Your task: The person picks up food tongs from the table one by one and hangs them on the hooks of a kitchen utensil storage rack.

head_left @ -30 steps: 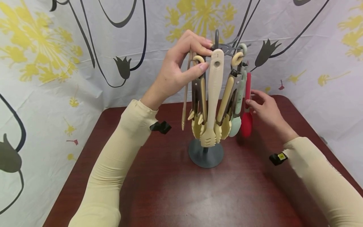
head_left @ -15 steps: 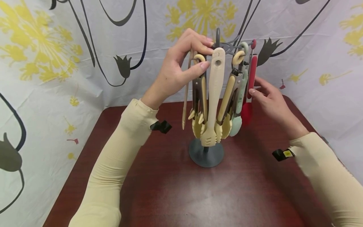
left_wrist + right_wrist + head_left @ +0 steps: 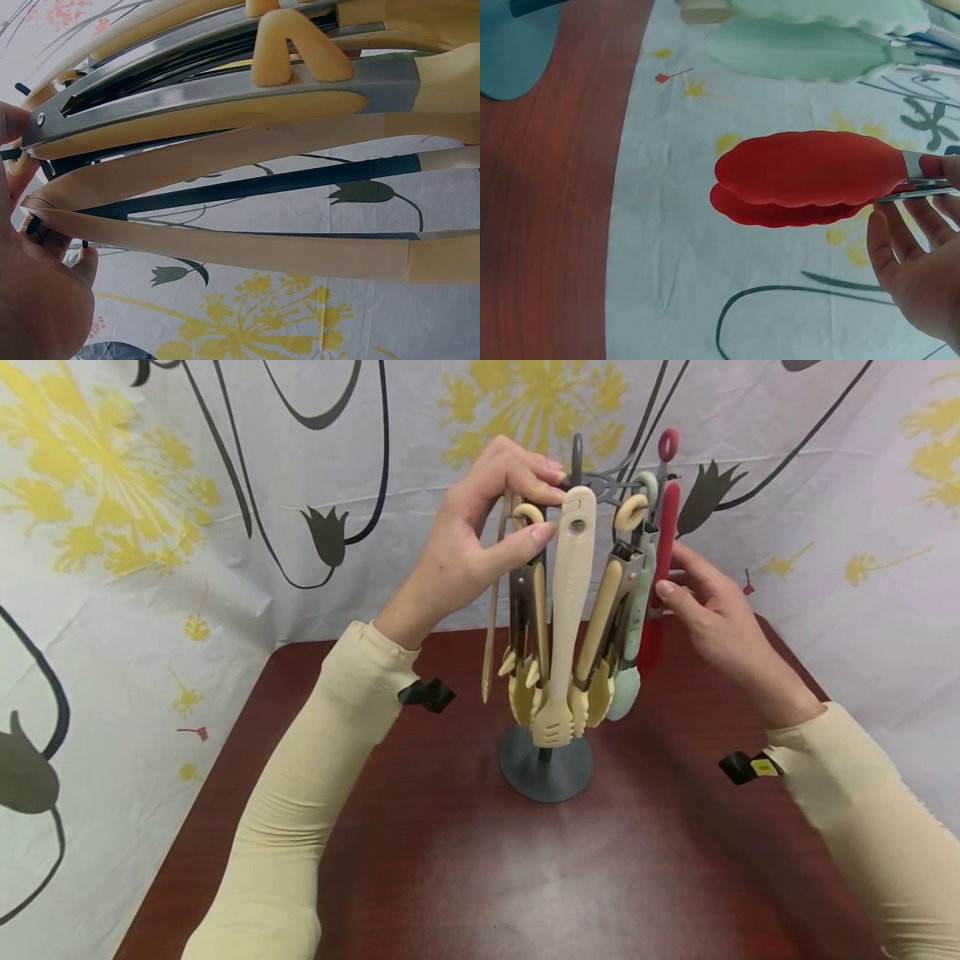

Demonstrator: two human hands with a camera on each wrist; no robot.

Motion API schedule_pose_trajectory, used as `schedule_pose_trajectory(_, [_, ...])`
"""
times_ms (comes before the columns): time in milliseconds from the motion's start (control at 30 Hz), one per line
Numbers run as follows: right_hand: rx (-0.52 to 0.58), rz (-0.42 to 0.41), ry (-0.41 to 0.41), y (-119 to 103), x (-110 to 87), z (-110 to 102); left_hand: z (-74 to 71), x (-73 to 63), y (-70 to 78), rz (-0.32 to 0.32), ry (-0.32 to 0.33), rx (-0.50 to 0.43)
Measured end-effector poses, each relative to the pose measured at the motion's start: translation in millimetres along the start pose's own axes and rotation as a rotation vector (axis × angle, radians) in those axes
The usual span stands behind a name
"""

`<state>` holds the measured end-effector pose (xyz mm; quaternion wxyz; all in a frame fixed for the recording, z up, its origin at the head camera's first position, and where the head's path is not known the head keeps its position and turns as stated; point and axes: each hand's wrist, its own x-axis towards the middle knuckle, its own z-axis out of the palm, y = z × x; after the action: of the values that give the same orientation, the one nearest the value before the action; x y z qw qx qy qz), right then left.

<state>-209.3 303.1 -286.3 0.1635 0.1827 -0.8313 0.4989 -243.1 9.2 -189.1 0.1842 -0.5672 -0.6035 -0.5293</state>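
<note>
My right hand holds red-headed tongs upright by their handles, at the right side of a dark grey utensil stand. The red ring on the tongs' top end shows above the stand's right hook arm. In the right wrist view, the two red scalloped heads lie nearly together. My left hand grips the stand's top at the left, thumb in front and fingers behind the hooks. Yellow tongs, green tongs and a beige utensil with a slotted head hang there.
The stand's round base rests on a dark red-brown table. A white cloth with flower prints rises behind and at both sides. A thin tan utensil hangs at the stand's left.
My right hand has lifted the red tongs, and their ring has come up from out of sight to above the hook arm. The left hand and the stand have barely moved.
</note>
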Motion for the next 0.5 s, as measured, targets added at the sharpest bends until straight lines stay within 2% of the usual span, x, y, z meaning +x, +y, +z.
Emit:
schedule_pose_trajectory(233, [-0.012, 0.0, -0.006, -13.3, -2.3, 3.2, -0.4, -0.2, 0.2, -0.003, 0.003, 0.004])
schedule_pose_trajectory(500, [-0.023, -0.055, -0.013, -23.9, -5.8, 5.0, -0.3, 0.2, 0.2, -0.002, 0.005, 0.005])
